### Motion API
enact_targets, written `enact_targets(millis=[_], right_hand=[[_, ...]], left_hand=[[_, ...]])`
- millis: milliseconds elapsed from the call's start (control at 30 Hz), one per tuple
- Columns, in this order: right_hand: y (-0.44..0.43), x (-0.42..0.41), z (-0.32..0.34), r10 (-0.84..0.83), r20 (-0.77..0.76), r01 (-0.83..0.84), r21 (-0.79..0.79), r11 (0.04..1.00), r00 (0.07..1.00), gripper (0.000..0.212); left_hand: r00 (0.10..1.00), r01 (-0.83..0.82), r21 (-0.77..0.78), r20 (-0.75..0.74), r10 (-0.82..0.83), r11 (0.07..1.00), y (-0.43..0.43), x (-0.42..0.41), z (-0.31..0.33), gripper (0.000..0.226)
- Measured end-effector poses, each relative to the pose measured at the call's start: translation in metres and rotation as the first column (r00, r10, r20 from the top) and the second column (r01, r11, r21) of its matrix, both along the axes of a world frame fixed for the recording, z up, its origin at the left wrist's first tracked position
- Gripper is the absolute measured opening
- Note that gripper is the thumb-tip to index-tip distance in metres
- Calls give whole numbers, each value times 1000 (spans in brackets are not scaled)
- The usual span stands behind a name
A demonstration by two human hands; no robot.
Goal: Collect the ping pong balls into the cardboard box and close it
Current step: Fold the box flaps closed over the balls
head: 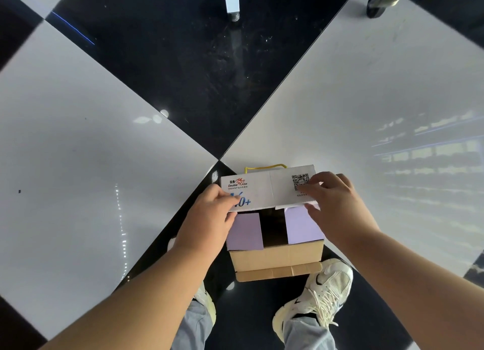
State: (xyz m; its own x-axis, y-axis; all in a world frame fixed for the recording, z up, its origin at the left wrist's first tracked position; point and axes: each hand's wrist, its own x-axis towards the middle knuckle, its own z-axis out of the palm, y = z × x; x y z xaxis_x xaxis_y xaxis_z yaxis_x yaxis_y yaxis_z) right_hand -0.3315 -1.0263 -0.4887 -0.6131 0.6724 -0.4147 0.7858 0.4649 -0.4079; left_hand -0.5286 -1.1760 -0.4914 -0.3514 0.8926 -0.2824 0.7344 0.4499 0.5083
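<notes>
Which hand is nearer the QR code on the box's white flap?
Right. The right hand pinches the white flap, its fingers at the QR code; the left hand grips the flap's opposite end, by the blue 40+ print.

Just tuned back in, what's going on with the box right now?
A person is closing the cardboard box. The left hand and right hand both pinch the printed far flap, holding it over the two purple side flaps, which are folded in with a dark gap between. The near flap hangs down in front. No balls show.
</notes>
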Motion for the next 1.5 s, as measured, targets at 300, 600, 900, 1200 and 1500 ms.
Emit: enact_targets(millis=[300,600,900,1200,1500], right_hand=[[-12,6,-18,94,1,-93,144,985,996,56],[-16,5,-20,127,4,-127,57,990,992,25],[-20,12,-18,103,69,-100,-44,994,992,39],[-56,36,-2,-33,122,41,-64,997,992,17],[-84,46,-2,-375,366,491,-307,815,852,48]], left_hand=[[996,38,-26,-77,-40,999,-6,7,-5,21],[973,192,-170,-92,-210,966,-7,13,-15,21],[999,-41,-126,-4,41,991,-3,25,-3,25],[813,-536,-347,32,581,769,-33,59,5,39],[629,-526,-685,85,773,504,-59,87,-6,63]])
